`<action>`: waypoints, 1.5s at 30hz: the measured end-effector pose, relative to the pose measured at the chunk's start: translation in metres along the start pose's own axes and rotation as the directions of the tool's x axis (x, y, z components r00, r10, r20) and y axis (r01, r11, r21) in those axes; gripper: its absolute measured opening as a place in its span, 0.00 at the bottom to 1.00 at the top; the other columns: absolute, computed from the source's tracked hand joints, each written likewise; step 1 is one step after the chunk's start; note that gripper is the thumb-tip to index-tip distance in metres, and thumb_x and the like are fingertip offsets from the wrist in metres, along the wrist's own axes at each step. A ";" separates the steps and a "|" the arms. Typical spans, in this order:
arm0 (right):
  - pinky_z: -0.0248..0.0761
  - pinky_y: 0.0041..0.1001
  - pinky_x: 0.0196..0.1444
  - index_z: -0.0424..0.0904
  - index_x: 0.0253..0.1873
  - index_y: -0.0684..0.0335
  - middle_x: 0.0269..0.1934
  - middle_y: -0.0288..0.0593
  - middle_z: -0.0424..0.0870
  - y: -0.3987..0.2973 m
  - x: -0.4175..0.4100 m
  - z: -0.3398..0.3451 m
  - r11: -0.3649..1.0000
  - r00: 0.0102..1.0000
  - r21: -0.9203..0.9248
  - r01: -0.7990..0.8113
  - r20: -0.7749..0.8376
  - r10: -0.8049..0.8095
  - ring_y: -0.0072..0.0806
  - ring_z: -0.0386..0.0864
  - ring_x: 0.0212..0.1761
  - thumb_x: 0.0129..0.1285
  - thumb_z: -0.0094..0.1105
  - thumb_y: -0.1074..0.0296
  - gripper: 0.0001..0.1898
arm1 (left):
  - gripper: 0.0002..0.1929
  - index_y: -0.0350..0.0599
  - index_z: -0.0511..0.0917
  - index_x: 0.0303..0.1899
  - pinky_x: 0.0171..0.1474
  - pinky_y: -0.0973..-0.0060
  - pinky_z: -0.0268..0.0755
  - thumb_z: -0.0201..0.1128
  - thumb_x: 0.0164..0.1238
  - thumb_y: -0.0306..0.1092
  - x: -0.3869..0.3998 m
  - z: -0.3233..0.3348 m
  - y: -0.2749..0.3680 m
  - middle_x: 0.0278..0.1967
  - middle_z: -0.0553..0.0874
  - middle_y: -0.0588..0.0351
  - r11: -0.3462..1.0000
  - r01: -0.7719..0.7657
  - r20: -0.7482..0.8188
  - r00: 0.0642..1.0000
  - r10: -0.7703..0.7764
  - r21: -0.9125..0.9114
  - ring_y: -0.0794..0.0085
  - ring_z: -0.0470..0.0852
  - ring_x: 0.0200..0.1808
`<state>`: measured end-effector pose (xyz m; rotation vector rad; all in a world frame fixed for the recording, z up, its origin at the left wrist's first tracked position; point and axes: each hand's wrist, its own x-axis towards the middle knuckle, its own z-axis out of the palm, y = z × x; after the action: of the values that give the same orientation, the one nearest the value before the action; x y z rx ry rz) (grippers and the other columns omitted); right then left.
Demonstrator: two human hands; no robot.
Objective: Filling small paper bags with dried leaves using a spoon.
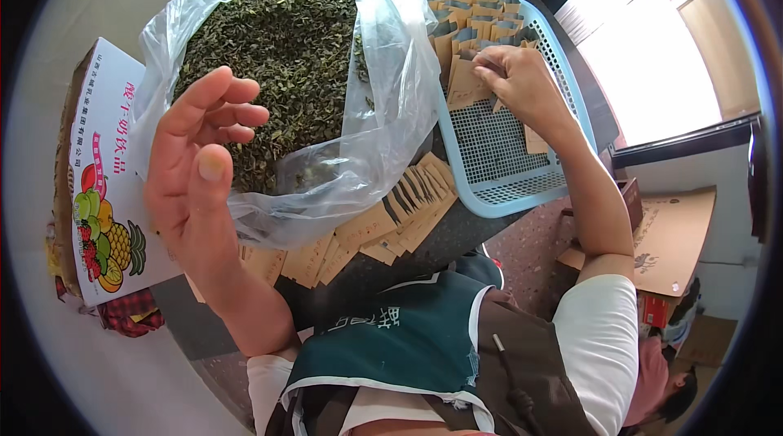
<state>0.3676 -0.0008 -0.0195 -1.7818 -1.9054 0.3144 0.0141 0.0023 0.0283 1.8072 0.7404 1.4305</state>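
My left hand [194, 182] is raised over the near left side of a clear plastic bag [397, 87] full of dried leaves [275, 38]. Its fingers are apart and loosely curled, with nothing in them. At the light blue plastic basket [498, 142], my right hand [525, 82] pinches the top of a brown kraft paper packet [468, 82]. Upright open-topped packets [486, 11] stand in rows at the basket's far end. More packets [367, 229] lie flat and fanned out in front of the bag.
A printed carton [101, 191] with fruit pictures stands left of the bag. The dark tabletop [422, 240] ends close to my apron [391, 332]. Flattened cardboard [676, 234] and a red box [654, 312] are at the right. Another person [651, 381] is low at the far right.
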 end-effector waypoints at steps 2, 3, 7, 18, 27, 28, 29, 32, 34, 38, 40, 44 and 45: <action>0.78 0.29 0.39 0.86 0.46 0.71 0.32 0.47 0.87 0.003 -0.001 0.003 1.000 0.999 0.005 0.005 -0.046 -0.005 0.28 0.82 0.29 0.68 0.64 0.69 0.10 | 0.29 0.29 0.75 0.63 0.52 0.74 0.72 0.60 0.75 0.49 0.001 0.002 -0.001 0.52 0.85 0.45 1.000 -0.004 0.009 1.000 0.004 -0.006 0.69 0.83 0.48; 0.78 0.29 0.39 0.86 0.46 0.71 0.32 0.47 0.87 0.002 -0.002 0.003 1.000 0.999 0.007 0.006 -0.045 -0.005 0.28 0.82 0.29 0.68 0.64 0.69 0.10 | 0.29 0.29 0.75 0.63 0.52 0.74 0.72 0.61 0.75 0.49 0.001 0.003 -0.001 0.51 0.85 0.45 1.000 -0.005 0.009 1.000 0.005 -0.007 0.69 0.83 0.48; 0.74 0.24 0.34 0.85 0.50 0.68 0.29 0.39 0.84 -0.017 -0.010 -0.022 0.998 0.994 0.039 -0.046 -0.093 0.049 0.21 0.77 0.28 0.68 0.65 0.69 0.11 | 0.30 0.29 0.73 0.64 0.53 0.71 0.72 0.55 0.78 0.51 -0.001 -0.002 -0.004 0.56 0.83 0.45 0.999 -0.003 0.056 0.998 0.000 0.049 0.67 0.83 0.51; 0.76 0.32 0.42 0.84 0.56 0.62 0.33 0.45 0.83 0.058 -0.034 -0.050 0.908 0.936 -0.360 -0.216 0.187 0.297 0.31 0.81 0.35 0.54 0.70 0.72 0.21 | 0.34 0.28 0.76 0.61 0.51 0.72 0.73 0.62 0.72 0.56 -0.001 0.011 0.006 0.50 0.85 0.43 0.997 0.011 -0.012 1.000 -0.010 0.074 0.67 0.84 0.46; 0.78 0.40 0.57 0.80 0.59 0.63 0.46 0.56 0.87 0.051 -0.023 -0.032 0.815 0.837 -0.544 -0.199 0.339 0.430 0.47 0.86 0.50 0.47 0.74 0.75 0.30 | 0.31 0.29 0.73 0.64 0.52 0.71 0.72 0.55 0.77 0.53 -0.005 0.007 0.003 0.54 0.83 0.45 0.996 0.002 0.091 0.996 -0.010 0.087 0.67 0.83 0.49; 0.78 0.41 0.56 0.80 0.58 0.63 0.45 0.56 0.87 0.056 -0.026 -0.029 0.819 0.856 -0.531 -0.219 0.297 0.422 0.47 0.86 0.49 0.48 0.72 0.75 0.27 | 0.31 0.29 0.73 0.63 0.52 0.71 0.72 0.56 0.77 0.53 -0.004 0.006 0.003 0.54 0.83 0.45 0.996 0.005 0.097 0.995 -0.013 0.091 0.67 0.83 0.49; 0.78 0.41 0.55 0.80 0.56 0.64 0.43 0.56 0.87 0.061 -0.027 -0.027 0.822 0.874 -0.516 -0.239 0.255 0.414 0.47 0.85 0.49 0.50 0.71 0.75 0.25 | 0.32 0.29 0.74 0.63 0.52 0.71 0.72 0.56 0.76 0.53 -0.004 0.006 0.003 0.54 0.83 0.45 0.996 0.008 0.104 0.994 -0.018 0.094 0.67 0.83 0.49; 0.77 0.41 0.49 0.79 0.48 0.67 0.38 0.57 0.86 0.070 -0.030 -0.027 0.851 0.944 -0.471 -0.234 0.099 0.315 0.49 0.86 0.44 0.54 0.67 0.74 0.15 | 0.32 0.29 0.74 0.63 0.52 0.71 0.72 0.57 0.76 0.54 -0.004 0.009 0.003 0.54 0.83 0.45 0.996 0.020 0.090 0.996 -0.028 0.088 0.67 0.83 0.49; 0.77 0.40 0.46 0.77 0.44 0.68 0.35 0.56 0.85 0.065 -0.024 -0.034 0.859 0.952 -0.444 -0.255 0.041 0.304 0.48 0.85 0.40 0.56 0.66 0.74 0.12 | 0.32 0.29 0.74 0.63 0.52 0.71 0.72 0.57 0.76 0.54 -0.004 0.009 0.005 0.53 0.83 0.46 0.996 0.022 0.082 0.996 -0.029 0.091 0.67 0.83 0.49; 0.75 0.35 0.38 0.73 0.38 0.68 0.28 0.53 0.83 0.072 -0.017 -0.042 0.907 0.977 -0.362 -0.215 -0.081 0.199 0.44 0.83 0.31 0.58 0.66 0.74 0.10 | 0.32 0.28 0.74 0.62 0.52 0.71 0.72 0.58 0.76 0.54 -0.004 0.011 0.008 0.53 0.84 0.46 0.995 0.027 0.067 0.997 -0.034 0.092 0.68 0.83 0.48; 0.75 0.35 0.38 0.73 0.38 0.69 0.28 0.52 0.83 0.074 -0.015 -0.042 0.928 0.981 -0.321 -0.188 -0.103 0.164 0.42 0.83 0.31 0.58 0.66 0.73 0.10 | 0.32 0.28 0.74 0.62 0.52 0.71 0.72 0.58 0.76 0.55 -0.004 0.011 0.008 0.53 0.84 0.46 0.995 0.027 0.068 0.997 -0.034 0.099 0.68 0.83 0.48; 0.74 0.34 0.40 0.74 0.39 0.69 0.30 0.50 0.83 0.076 -0.013 -0.039 0.967 0.990 -0.235 -0.095 -0.126 0.067 0.38 0.82 0.32 0.59 0.67 0.74 0.10 | 0.32 0.28 0.75 0.61 0.51 0.71 0.72 0.58 0.76 0.55 -0.004 0.012 0.010 0.52 0.84 0.47 0.993 0.028 0.065 0.997 -0.036 0.116 0.68 0.83 0.48; 0.74 0.34 0.40 0.74 0.40 0.68 0.30 0.49 0.82 0.075 -0.013 -0.038 0.973 0.990 -0.215 -0.080 -0.134 0.052 0.37 0.81 0.32 0.59 0.67 0.74 0.10 | 0.32 0.28 0.75 0.61 0.51 0.71 0.72 0.58 0.76 0.55 -0.005 0.013 0.011 0.52 0.84 0.47 0.993 0.029 0.065 0.997 -0.037 0.118 0.68 0.83 0.48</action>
<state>0.4514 -0.0119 -0.0274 -1.9605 -1.8528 0.0106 0.0256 -0.0100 0.0326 1.9127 0.8306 1.3228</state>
